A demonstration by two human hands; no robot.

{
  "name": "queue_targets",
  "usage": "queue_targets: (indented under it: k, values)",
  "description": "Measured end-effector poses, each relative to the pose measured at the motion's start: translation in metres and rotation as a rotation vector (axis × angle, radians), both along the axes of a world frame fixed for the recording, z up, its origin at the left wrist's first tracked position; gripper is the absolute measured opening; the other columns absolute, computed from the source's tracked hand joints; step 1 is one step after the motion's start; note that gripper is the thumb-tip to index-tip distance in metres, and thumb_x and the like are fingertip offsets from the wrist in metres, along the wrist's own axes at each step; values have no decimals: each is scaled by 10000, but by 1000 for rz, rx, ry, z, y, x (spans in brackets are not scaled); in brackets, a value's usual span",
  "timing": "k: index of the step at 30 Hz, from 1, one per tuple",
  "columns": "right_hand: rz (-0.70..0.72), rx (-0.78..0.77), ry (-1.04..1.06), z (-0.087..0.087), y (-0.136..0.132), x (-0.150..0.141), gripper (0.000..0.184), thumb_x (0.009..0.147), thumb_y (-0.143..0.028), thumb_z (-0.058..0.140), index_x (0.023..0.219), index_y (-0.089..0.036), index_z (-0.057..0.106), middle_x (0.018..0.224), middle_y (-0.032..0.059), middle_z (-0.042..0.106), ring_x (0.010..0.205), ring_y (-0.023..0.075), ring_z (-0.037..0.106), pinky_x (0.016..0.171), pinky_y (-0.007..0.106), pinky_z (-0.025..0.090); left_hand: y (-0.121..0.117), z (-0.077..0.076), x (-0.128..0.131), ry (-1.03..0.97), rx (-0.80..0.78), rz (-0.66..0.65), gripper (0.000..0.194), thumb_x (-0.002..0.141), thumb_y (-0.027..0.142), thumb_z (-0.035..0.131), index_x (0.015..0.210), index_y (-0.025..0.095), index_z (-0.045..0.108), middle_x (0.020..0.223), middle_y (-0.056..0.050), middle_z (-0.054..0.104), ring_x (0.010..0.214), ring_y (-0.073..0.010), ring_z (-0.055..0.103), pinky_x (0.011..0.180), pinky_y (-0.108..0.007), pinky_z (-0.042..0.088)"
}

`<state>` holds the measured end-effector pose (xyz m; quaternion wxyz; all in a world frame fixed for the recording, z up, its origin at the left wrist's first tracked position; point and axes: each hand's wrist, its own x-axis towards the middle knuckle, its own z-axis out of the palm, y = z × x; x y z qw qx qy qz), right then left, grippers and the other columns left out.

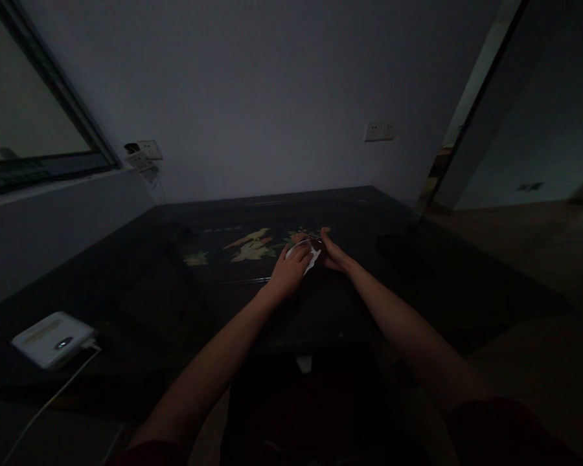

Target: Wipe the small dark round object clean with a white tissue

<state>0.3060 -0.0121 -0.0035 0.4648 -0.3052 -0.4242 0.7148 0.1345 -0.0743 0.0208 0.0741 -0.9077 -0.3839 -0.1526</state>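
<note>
My left hand (291, 268) has its fingers bent over a crumpled white tissue (313, 260), pressing it against a rounded, see-through thing (317, 244) with a thin shiny rim. It looks like glass, but the dim light hides its exact kind. Curled round the right side of that thing is my right hand (334, 252), its thumb pointing up and away from me. Both hands are close together over the dark table (252, 304), beside a printed bird-and-flower picture (250, 246).
On the table's left end lies a white box-like device (53, 340) with a white cable (53, 396) running down off the edge. Wall sockets (379, 132) are behind the table, and a plugged-in adapter (138, 158) is at the left. A doorway (459, 129) opens on the right.
</note>
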Motion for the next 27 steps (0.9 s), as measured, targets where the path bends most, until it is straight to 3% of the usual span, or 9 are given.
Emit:
queue_targets:
  k: [4,7,10,14,17,21,23,27]
  values:
    - [-7,-20,13,-1,1,0,596,907,-662,306,907,-192,673,804,58,730,750,182,670,711,300,521,-2,1,1,35,-34,-2,421,933,138,369,1330,199,495,1432,-111,473,1397,-232,332,1162,-543,184]
    - [-1,-31,26,-3,2,-1,583,933,-623,281,912,-192,672,821,55,731,759,177,671,714,291,523,-2,-1,2,2,-62,-17,407,921,147,407,1309,185,522,1382,-129,504,1355,-244,390,1141,-490,270]
    - [29,-9,19,-4,3,-1,588,932,-624,284,924,-184,675,819,62,728,749,183,672,717,300,528,1,-6,3,-76,-124,-60,436,885,115,447,1313,158,517,1349,-147,517,1295,-245,452,1092,-440,363]
    - [1,2,-10,-5,4,0,567,936,-611,294,935,-195,679,782,49,722,719,177,667,725,299,533,6,-15,7,-275,-223,-151,448,860,65,433,1290,142,529,1326,-142,532,1247,-211,493,1078,-389,388]
    - [-15,16,-24,-5,5,0,568,946,-598,280,943,-195,681,813,50,727,749,171,672,759,291,533,11,-21,11,-464,-392,-209,385,907,121,388,1252,126,558,1314,-144,553,1234,-195,508,1090,-361,375]
    - [10,13,-20,-5,5,0,601,948,-603,251,961,-177,675,822,59,729,763,171,675,786,297,536,17,-27,13,-710,-707,-117,443,911,183,415,1343,110,484,1395,-153,504,1273,-224,489,1114,-400,340]
    - [25,11,-15,-5,4,0,620,954,-597,226,963,-167,673,828,64,730,761,168,675,794,296,534,18,-28,13,-770,-787,-85,482,903,200,439,1373,96,450,1419,-166,479,1282,-243,483,1111,-411,341]
    - [18,11,-21,-3,2,0,613,957,-589,227,956,-169,674,854,66,730,768,164,675,806,290,526,14,-26,12,-675,-651,-134,434,888,184,444,1307,95,515,1335,-159,555,1244,-244,507,1096,-407,352]
